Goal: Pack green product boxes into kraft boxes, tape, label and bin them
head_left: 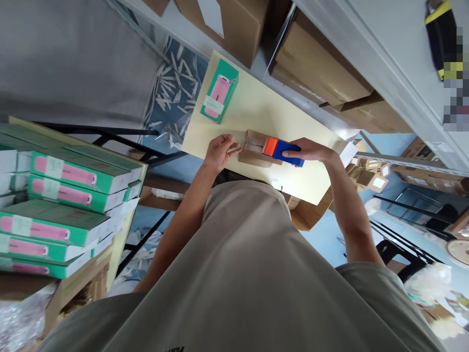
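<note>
- Smooth, pale-yellow surface (256, 98) under a brown cardboard carton (252, 157).
- Right grip (311, 149) clasping a blue-orange tool (280, 149) against the carton.
- Left grip (219, 152) curled beside it; whether anything is pinched, cannot tell.
- Green box (225, 68), pink print (221, 89), label (213, 104) too small to read.

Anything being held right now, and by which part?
Yes: the right hand has its fingers on the blue end of the blue-and-orange tool, away from the orange part. Can't tell if the left hand pinches anything.
</note>
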A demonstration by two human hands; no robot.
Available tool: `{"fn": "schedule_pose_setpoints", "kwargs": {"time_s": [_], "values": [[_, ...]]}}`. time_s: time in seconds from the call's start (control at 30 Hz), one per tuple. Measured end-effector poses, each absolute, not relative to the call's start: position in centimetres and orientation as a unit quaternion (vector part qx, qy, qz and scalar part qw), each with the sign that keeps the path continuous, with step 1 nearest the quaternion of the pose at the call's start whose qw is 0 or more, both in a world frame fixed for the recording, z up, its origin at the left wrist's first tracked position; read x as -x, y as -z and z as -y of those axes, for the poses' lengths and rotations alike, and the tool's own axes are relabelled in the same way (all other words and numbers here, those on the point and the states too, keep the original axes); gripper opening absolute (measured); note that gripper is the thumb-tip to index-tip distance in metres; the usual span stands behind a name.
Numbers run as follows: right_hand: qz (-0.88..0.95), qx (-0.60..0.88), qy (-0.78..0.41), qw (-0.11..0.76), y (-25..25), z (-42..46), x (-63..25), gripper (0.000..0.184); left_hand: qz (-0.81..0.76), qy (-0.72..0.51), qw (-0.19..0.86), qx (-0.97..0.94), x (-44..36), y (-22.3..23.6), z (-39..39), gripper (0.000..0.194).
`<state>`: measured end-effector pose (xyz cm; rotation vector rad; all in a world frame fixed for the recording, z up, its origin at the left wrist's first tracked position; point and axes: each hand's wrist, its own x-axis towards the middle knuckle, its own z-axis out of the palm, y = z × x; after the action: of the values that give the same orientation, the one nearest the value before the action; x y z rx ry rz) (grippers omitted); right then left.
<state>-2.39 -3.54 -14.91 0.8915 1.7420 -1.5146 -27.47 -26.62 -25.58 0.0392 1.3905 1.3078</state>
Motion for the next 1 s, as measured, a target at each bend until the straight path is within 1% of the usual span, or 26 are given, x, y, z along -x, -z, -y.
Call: {"fn": "schedule_pose_setpoints", "kwargs": {"time_s": [0.13,0.3,0.47,0.57,0.63,0.73,0.77,0.8,0.9,1.0], "values": [[-0.699,-0.321,0.543,0.338,15.0,4.0,3.0,0.064,-0.606,-0.560,0.564,-0.022,28.2,27.0,26.9,0.045],[-0.716,-0.331,0.509,0.345,15.3,4.7,3.7,0.064,-0.645,-0.532,0.548,-0.011,27.6,29.7,26.8,0.038],[-0.733,-0.338,0.481,0.341,16.2,5.1,3.6,0.063,-0.707,-0.513,0.482,-0.063,25.1,32.6,25.8,0.022],[-0.732,-0.337,0.490,0.332,16.3,5.3,3.5,0.061,-0.733,-0.496,0.452,-0.116,24.1,33.3,25.7,0.022],[-0.726,-0.340,0.496,0.333,16.2,5.5,3.5,0.061,-0.752,-0.473,0.436,-0.146,24.0,32.9,25.9,0.028],[-0.726,-0.351,0.486,0.338,16.2,5.7,3.2,0.062,-0.747,-0.479,0.419,-0.192,24.2,31.0,26.2,0.059],[-0.728,-0.352,0.483,0.336,16.3,5.7,3.1,0.061,-0.733,-0.489,0.417,-0.220,24.2,30.2,26.1,0.066],[-0.729,-0.352,0.484,0.331,16.4,5.7,2.9,0.060,-0.714,-0.497,0.419,-0.260,24.2,29.5,26.0,0.068],[-0.727,-0.349,0.499,0.318,16.6,5.7,2.4,0.057,-0.659,-0.488,0.425,-0.383,23.8,28.1,25.0,0.067],[-0.729,-0.350,0.501,0.310,16.6,5.7,2.4,0.059,-0.647,-0.473,0.426,-0.421,23.1,28.5,24.0,0.065]]}}
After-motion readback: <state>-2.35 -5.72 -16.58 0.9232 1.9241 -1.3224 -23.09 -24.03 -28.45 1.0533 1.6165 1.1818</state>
